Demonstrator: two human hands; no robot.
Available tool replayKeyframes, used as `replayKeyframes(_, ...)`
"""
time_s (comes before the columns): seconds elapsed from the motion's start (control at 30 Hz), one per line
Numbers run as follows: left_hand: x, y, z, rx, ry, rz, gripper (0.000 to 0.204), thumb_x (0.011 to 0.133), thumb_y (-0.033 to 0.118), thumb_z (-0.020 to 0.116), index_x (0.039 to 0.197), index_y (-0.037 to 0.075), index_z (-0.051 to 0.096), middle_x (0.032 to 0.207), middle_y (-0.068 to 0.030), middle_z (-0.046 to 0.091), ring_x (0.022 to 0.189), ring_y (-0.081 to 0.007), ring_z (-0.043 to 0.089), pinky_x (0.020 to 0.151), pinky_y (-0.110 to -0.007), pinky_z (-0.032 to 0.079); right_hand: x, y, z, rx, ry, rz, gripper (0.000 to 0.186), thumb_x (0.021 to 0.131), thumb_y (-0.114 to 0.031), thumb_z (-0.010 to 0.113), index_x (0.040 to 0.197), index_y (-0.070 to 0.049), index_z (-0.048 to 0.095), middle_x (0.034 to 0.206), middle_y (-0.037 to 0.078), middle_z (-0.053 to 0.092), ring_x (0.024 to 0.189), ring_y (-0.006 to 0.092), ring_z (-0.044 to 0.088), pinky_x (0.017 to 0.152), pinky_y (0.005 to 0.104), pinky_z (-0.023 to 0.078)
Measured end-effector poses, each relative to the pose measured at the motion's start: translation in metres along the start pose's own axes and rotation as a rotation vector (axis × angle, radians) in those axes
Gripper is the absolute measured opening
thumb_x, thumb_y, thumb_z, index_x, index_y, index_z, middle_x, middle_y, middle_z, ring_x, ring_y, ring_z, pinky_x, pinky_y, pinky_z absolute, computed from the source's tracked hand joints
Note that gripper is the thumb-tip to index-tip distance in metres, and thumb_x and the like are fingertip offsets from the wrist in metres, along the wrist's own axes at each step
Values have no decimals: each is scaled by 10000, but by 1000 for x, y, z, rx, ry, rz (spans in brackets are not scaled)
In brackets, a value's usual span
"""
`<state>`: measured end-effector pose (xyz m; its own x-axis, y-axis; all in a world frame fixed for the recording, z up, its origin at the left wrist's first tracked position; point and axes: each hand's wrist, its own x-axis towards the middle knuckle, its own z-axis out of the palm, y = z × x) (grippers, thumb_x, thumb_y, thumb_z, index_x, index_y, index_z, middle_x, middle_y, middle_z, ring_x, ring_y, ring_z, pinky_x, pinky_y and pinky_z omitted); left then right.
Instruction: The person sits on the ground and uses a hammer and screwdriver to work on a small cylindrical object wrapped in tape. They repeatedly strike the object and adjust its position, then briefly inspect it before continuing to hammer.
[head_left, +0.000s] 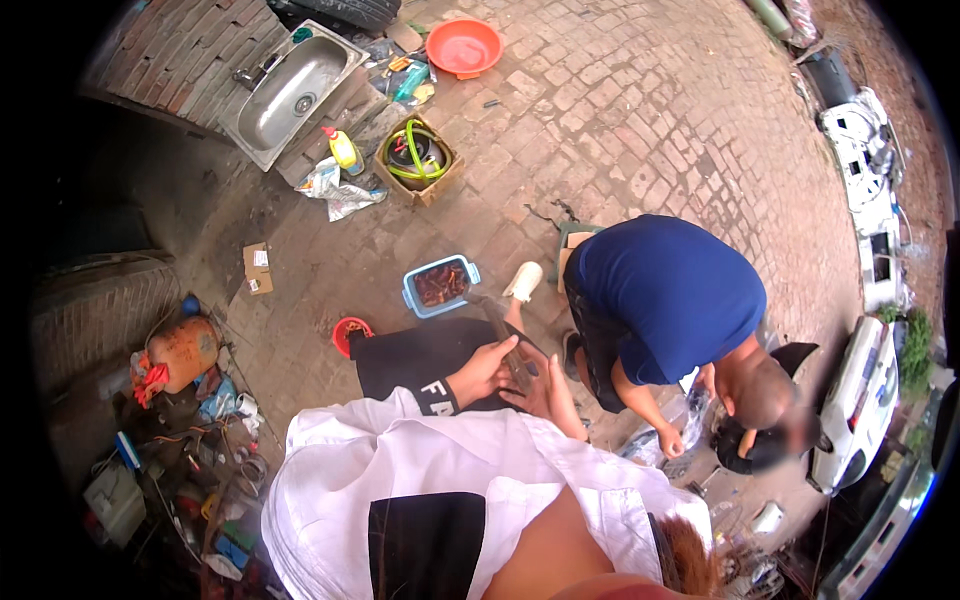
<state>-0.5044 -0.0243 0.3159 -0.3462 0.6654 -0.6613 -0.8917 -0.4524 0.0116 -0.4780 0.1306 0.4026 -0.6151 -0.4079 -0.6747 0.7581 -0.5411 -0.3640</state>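
Observation:
My left hand (484, 371) closes round a long, brownish, hammer-like tool (497, 318) held over my dark-clad lap. Its wider greyish end points away from me, toward the blue tub. At the near end of this tool, my right hand (552, 395) is closed, its fingers partly hidden. The exact kind of tool is too small to make out. Beyond my knees a light blue tub (411, 297) holds reddish-brown pieces. A small red bowl (341, 337) with similar-coloured contents sits on the ground left of the tub.
A co-worker in a blue shirt (665, 290) bends forward close on my right. Ahead are a cardboard box (440, 183) with a green hose, a yellow bottle (344, 152), a steel sink (285, 100) and an orange basin (464, 46). Clutter and an orange tank (186, 352) lie left.

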Motion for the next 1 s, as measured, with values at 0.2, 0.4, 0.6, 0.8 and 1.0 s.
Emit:
replayKeyframes(0.2,92,67,76,-36,227,95,277,972,344,526,981,71,573,644,47,478,445,-36,338,388,-213,274,92,-116,-35,51,134,219,357,991,-262,483,1334,-224,389,923,56,546,724,121,551,605,225,455)
replayKeyframes(0.4,148,136,144,80,135,19,332,981,363,498,1037,39,549,678,16,497,513,-68,466,448,-203,409,130,-216,-23,-34,304,146,587,956,-196,532,1453,-184,221,779,16,438,511,41,346,418,170,275)
replayKeyframes(0.6,226,204,157,468,310,249,328,977,364,491,1062,50,531,974,-76,645,772,-126,604,704,-261,483,192,-320,-43,132,298,157,354,949,-157,551,1273,-159,411,766,28,445,495,35,353,387,129,276)
replayKeyframes(0.8,267,335,101,515,495,361,232,959,224,525,1092,35,542,969,-73,657,876,-146,612,767,-276,480,260,-386,-55,394,500,176,156,947,-155,554,1068,-100,473,790,81,463,504,57,365,378,136,299)
replayKeyframes(1.0,348,474,-5,995,837,671,181,826,140,620,959,18,620,795,-139,665,727,-290,647,701,-368,504,334,-419,-71,554,606,210,148,967,-148,518,926,-21,454,769,52,459,506,43,359,366,140,278)
